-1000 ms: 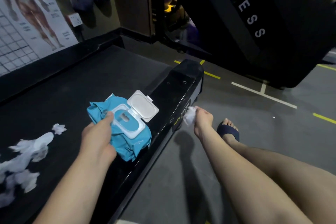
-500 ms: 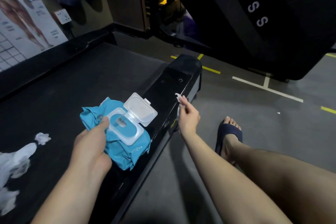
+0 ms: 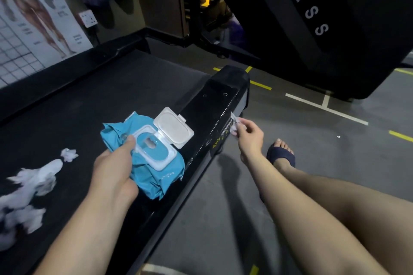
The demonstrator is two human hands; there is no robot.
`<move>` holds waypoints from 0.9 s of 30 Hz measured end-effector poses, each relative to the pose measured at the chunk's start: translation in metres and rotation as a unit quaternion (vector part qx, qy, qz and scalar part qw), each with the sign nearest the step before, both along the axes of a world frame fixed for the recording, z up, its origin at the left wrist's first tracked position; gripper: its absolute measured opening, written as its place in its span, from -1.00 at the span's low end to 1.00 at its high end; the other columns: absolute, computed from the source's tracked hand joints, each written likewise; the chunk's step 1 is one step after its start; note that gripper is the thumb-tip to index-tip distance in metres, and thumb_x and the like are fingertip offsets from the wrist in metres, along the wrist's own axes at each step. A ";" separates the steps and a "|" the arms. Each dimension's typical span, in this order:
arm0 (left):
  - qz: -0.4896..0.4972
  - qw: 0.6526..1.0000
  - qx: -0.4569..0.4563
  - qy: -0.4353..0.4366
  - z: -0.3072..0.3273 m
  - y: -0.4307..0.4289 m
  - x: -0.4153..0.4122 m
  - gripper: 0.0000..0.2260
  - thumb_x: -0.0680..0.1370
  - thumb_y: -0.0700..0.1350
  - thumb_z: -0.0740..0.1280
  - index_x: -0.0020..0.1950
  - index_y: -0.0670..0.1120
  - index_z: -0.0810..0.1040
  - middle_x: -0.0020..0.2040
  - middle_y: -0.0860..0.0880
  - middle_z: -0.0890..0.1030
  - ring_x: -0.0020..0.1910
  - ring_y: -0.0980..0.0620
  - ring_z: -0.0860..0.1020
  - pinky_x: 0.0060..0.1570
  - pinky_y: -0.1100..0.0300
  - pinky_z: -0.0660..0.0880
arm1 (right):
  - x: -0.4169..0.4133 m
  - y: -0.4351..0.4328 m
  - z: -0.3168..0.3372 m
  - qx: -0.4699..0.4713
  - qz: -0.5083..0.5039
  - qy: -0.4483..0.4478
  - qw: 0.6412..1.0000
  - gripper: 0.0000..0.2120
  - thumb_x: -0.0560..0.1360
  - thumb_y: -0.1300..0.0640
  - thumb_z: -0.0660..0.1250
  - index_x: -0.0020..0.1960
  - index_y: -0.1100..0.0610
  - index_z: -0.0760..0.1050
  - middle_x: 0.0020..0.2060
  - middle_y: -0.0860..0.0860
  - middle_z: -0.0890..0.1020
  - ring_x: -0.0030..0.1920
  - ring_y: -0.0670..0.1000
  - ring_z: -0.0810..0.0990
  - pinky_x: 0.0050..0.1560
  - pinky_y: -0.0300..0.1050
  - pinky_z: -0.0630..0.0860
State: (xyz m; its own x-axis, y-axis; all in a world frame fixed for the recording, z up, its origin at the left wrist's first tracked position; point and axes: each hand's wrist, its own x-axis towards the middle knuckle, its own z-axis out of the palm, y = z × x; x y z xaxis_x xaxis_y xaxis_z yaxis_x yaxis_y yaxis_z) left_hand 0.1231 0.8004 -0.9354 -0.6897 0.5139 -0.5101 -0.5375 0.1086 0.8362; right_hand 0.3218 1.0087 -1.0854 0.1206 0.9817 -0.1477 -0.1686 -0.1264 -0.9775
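Wipe pack (image 3: pixel 161 176): soft, crinkly, light. It sits on the near end of the treadmill rail (image 3: pixel 221 100), lid (image 3: pixel 174 127) flipped open. L hand (image 3: pixel 114 169) curls round its left edge; grip the body, not the lid. R hand (image 3: pixel 249 135) pinches a small wipe (image 3: pixel 234 125) vs the rail's side. Dark belt (image 3: pixel 111 96) at left w/ crumpled wipes (image 3: pixel 33 183); grey gym floor (image 3: pixel 312 152) at right.
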 end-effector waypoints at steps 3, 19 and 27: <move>0.003 1.000 -0.003 -0.005 -0.007 0.002 -0.010 -0.88 0.68 -0.10 0.41 0.18 -0.06 0.70 0.02 -0.10 0.78 -0.08 -0.15 0.78 0.01 -0.24 0.67 | -0.017 0.001 0.000 -0.032 0.033 0.047 0.998 -0.93 0.58 0.25 0.35 0.01 0.16 0.61 -0.32 0.01 0.67 -0.20 0.02 0.62 -0.04 -0.06 0.60; -0.008 1.000 -0.006 -0.001 -0.006 -0.005 -0.004 -0.89 0.68 -0.13 0.41 0.17 -0.09 0.69 0.03 -0.12 0.78 -0.07 -0.15 0.77 0.01 -0.25 0.68 | -0.034 -0.078 0.005 0.070 0.210 -0.165 0.961 -0.94 0.54 0.26 0.36 -0.02 0.15 0.58 -0.16 0.08 0.70 -0.25 -0.05 0.62 -0.15 -0.16 0.58; 0.004 1.000 -0.006 0.011 -0.008 -0.019 -0.022 -0.88 0.67 -0.11 0.42 0.19 -0.06 0.69 0.04 -0.11 0.78 -0.11 -0.15 0.78 0.00 -0.25 0.68 | -0.004 -0.037 0.011 -0.010 0.039 -0.026 0.999 -0.88 0.54 0.26 0.35 -0.07 0.08 0.63 -0.03 0.10 0.72 0.06 0.19 0.69 0.17 0.09 0.63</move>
